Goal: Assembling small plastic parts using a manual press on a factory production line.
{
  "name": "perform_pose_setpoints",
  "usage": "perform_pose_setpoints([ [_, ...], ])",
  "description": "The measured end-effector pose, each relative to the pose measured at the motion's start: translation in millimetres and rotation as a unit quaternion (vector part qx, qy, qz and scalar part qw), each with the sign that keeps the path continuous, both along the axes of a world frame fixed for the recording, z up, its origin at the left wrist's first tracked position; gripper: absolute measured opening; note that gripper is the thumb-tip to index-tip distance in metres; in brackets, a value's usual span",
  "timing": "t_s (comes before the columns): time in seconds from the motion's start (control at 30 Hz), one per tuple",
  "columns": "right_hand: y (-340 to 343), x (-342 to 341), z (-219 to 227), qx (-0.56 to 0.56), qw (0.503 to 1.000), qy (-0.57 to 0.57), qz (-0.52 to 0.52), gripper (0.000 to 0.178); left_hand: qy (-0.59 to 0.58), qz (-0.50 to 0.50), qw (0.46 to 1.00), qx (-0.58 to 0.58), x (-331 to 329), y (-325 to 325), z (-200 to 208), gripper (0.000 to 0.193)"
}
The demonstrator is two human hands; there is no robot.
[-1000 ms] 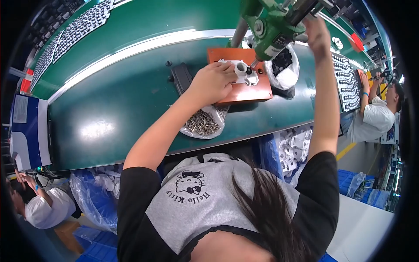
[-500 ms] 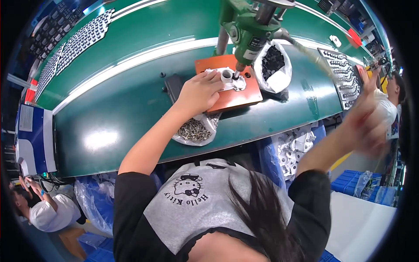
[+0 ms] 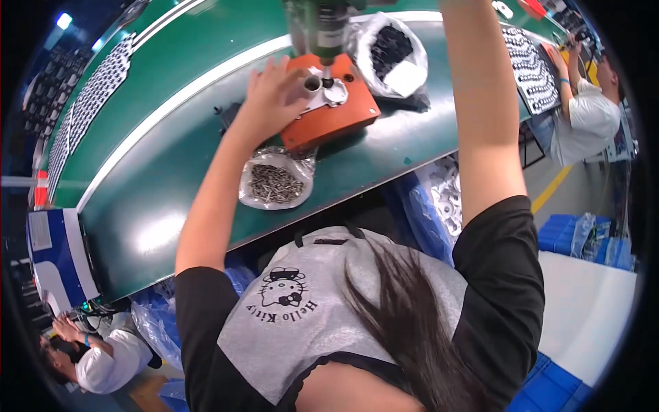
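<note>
A white part (image 3: 336, 93) with a short round tube (image 3: 312, 84) lies on an orange block (image 3: 336, 125). My left hand (image 3: 270, 103) is at the tube end, thumb and index finger against the part on either side, the other fingers stretched away. The spindle (image 3: 327, 71) of a green drill-press-like machine (image 3: 322, 31) points down at the part, its tip at or just over a small dark spot. My right forearm (image 3: 480, 89) reaches up past the top edge on the machine's right; my right hand is out of the picture.
A bag of small metal pins or screws (image 3: 274, 184) lies near my left forearm. Beyond the block stands a white bag of black pieces (image 3: 391, 51). Trays of small parts (image 3: 532, 69) lie at right and far left. Bins of white parts (image 3: 446, 199) sit below the table edge. Co-workers sit either side.
My right arm has swung from the right side up past the top edge, taking the hand out of view. The left hand stays at the part, its outer fingers now more spread. The whole view has shifted.
</note>
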State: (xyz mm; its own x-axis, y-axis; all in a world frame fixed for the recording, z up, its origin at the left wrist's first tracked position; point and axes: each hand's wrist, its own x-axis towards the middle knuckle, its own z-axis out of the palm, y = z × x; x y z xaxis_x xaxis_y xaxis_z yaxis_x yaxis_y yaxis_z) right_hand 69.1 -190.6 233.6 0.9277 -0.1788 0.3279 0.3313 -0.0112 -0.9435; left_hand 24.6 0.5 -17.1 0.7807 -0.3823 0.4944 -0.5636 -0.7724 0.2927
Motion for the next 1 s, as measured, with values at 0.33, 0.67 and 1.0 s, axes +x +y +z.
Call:
perform_pose_setpoints([
  [0.33, -218.5, -69.3, -182.9, 0.006, 0.985, -0.141, -0.099, 0.023, 0.183, 0.157, 0.944, -0.225, 77.6, 85.3, 32.5, 0.034],
  [0.67, -309.5, -147.5, -522.4, -0.448, 0.845, 0.260, -0.135, 0.037, 0.169, 0.038, 0.837, -0.520, -166.7, 231.2, 53.2, 0.020],
  [1.0, -359.2, -86.8, -620.3, -0.869, 0.475, 0.128, 0.050, 0.038, 0.278, 0.689, 0.394, -0.541, -496.2, 247.7, -249.5, 0.070],
])
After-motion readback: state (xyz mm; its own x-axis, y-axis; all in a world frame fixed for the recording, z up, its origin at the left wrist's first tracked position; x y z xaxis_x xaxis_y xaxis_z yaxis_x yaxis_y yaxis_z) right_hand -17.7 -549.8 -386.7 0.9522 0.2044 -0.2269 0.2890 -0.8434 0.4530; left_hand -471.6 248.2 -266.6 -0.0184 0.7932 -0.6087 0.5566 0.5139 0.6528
